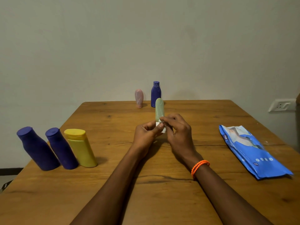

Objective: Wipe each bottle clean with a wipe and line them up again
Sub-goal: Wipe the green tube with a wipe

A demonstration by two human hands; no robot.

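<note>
Over the middle of the wooden table [162, 184], whose grain is brown with dark knots and a long crack, both hands meet around a slim, pale green bottle [159, 109] with a rounded top, held upright. The left hand [146, 135] curls its fingers about the bottle's lower end, and the right hand [177, 133], with a beaded orange bracelet [200, 167] at the wrist, pinches a small white wipe [162, 129] against that same lower part. Near the left edge three bottles stand close together in a row: two matte dark blue bottles [38, 150] [62, 150] with sloping shoulders, and a flat-sided yellow bottle [81, 147] with a broad cap. At the far edge stand a rounded pink bottle [139, 98] and a dark blue capped bottle [156, 94], just beside each other. Toward the right edge lies a glossy, crinkled blue wipe pack [253, 153].
</note>
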